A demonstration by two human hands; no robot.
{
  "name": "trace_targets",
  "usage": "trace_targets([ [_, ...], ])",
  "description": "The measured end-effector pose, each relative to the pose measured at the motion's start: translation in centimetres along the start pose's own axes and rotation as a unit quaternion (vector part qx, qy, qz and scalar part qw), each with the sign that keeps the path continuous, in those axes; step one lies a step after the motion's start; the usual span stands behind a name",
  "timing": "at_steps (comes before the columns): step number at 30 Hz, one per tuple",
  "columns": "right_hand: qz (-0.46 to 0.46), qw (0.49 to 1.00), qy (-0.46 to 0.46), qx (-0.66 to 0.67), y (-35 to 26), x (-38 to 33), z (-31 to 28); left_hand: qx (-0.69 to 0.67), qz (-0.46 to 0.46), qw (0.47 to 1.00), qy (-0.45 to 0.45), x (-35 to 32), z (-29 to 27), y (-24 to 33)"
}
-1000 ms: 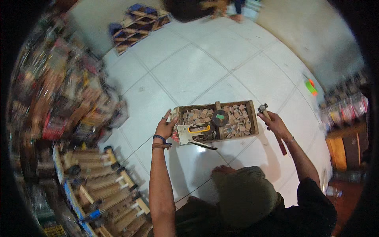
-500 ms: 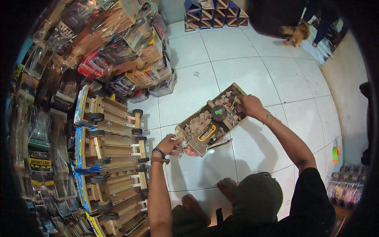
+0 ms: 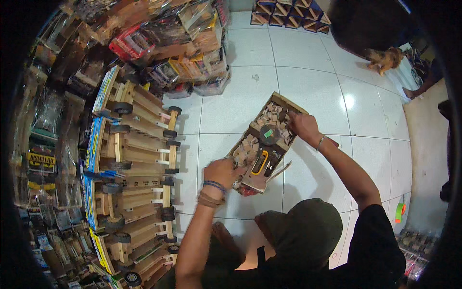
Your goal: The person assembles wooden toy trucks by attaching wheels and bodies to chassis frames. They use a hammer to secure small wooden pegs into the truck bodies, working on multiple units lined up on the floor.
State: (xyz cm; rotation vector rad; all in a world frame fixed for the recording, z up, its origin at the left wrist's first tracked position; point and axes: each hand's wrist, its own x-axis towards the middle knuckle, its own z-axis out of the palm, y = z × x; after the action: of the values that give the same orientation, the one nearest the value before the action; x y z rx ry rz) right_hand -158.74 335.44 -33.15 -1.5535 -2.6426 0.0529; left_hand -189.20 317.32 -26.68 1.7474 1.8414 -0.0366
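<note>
A long wooden box point(image 3: 290, 102) sits at a slant on the floor in front of me, its far end toward the right. Small wood offcuts point(image 3: 245, 150) fill it, along with a dark round disc point(image 3: 269, 135) bearing a green label and a tool with a yellow loop handle point(image 3: 260, 163). My left hand point(image 3: 219, 173) is closed at the near left corner; its fingertips are partly hidden. My right hand point(image 3: 304, 127) grips the right wall near the far end, fingers over the rim.
Wooden toy trucks with black wheels point(image 3: 139, 159) stand stacked on my left, beside wrapped toys point(image 3: 192, 67). Blue-edged wooden frames point(image 3: 291, 14) are piled at the back. An orange-brown cat point(image 3: 385, 59) and another person's foot point(image 3: 413, 93) are at far right. Green tape point(image 3: 399, 212) lies rightward.
My left hand has gone from spread fingers at the box's corner to a closed hold there. The box has turned more lengthwise away from me. The whole view has shifted.
</note>
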Motion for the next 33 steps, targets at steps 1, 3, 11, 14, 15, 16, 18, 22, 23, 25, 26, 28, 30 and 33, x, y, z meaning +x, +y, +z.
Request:
trace_targets([
  [1, -0.002, 1.0, -0.014, 0.023, 0.3, -0.1, 0.1, -0.013, 0.024, 0.993, 0.117, -0.1, 1.5, 2.2],
  [3, -0.009, 1.0, 0.017, 0.024, 0.5, -0.3, 0.5, -0.022, 0.051, 0.989, 0.133, -0.3, 3.9, 5.3],
  [11, 0.027, 0.998, -0.002, 0.05, 0.1, -0.9, 0.3, 0.076, 0.052, 0.995, -0.028, 1.5, 1.8, 7.8],
  [14, 0.026, 0.998, 0.019, 0.053, -0.4, -1.1, -0.2, 0.13, 0.137, 0.982, 0.012, -0.2, -0.4, 9.1],
  [15, 0.04, 0.997, -0.005, 0.061, -0.3, -0.9, -0.3, 0.162, 0.12, 0.979, -0.04, -0.1, -1.5, 9.1],
  [16, 0.037, 0.997, -0.004, 0.061, -0.5, -1.1, -0.4, 0.158, 0.137, 0.975, -0.073, -0.3, -2.9, 8.4],
  [18, 0.041, 0.997, 0.008, 0.06, -0.5, -1.1, -0.4, 0.155, 0.17, 0.965, -0.124, 0.5, -6.5, 5.2],
  [22, 0.047, 0.995, -0.014, 0.089, -0.6, -0.9, -0.5, -0.179, 0.01, 0.951, -0.253, 4.1, -13.0, -4.0],
  [23, 0.029, 0.996, 0.014, 0.085, -0.6, -1.0, -0.5, -0.278, -0.018, 0.931, -0.234, 5.2, -13.3, -6.2],
  [25, 0.07, 0.991, 0.009, 0.11, -0.8, -0.9, -0.7, -0.301, -0.068, 0.941, -0.14, 8.7, -11.8, -9.4],
  [26, 0.091, 0.989, 0.008, 0.119, -0.8, -0.8, -0.7, -0.318, -0.108, 0.939, -0.079, 10.6, -10.3, -10.7],
  [28, 0.074, 0.992, 0.004, 0.104, -0.9, -0.8, -0.9, -0.193, -0.123, 0.973, -0.019, 13.8, -7.3, -12.8],
  [30, 0.072, 0.993, -0.006, 0.09, -1.0, -0.8, -1.1, -0.1, -0.156, 0.983, 0.002, 17.2, -4.7, -13.7],
  [33, 0.085, 0.989, -0.003, 0.124, -1.1, -1.1, -1.2, 0.021, -0.141, 0.989, 0.037, 19.8, -0.7, -12.7],
])
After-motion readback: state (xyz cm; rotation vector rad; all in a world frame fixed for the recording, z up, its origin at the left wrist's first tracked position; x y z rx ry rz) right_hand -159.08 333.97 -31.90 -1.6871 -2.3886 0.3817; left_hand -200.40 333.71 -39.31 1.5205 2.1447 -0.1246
